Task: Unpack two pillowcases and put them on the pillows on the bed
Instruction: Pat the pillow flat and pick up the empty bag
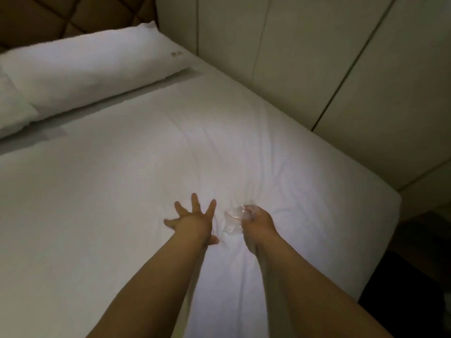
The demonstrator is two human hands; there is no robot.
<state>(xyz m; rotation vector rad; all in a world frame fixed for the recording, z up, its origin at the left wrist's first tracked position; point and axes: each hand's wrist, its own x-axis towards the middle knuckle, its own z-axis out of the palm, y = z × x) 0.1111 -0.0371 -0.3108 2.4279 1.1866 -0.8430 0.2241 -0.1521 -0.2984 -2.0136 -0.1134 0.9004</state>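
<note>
My left hand [195, 223] is spread flat on the white bed sheet [109, 191], and my right hand [258, 223] clutches a crumpled clear plastic wrapper [231, 218]. The long white pillows [97, 69] lie well ahead and to the left, lengthwise across my reach, nearer my left hand.

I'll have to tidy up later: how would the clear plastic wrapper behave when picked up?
Probably floppy: the plastic wrapper is scrunched in the right hand. Likely very light, being thin and see-through. It may slide easily on the sheet.
</note>
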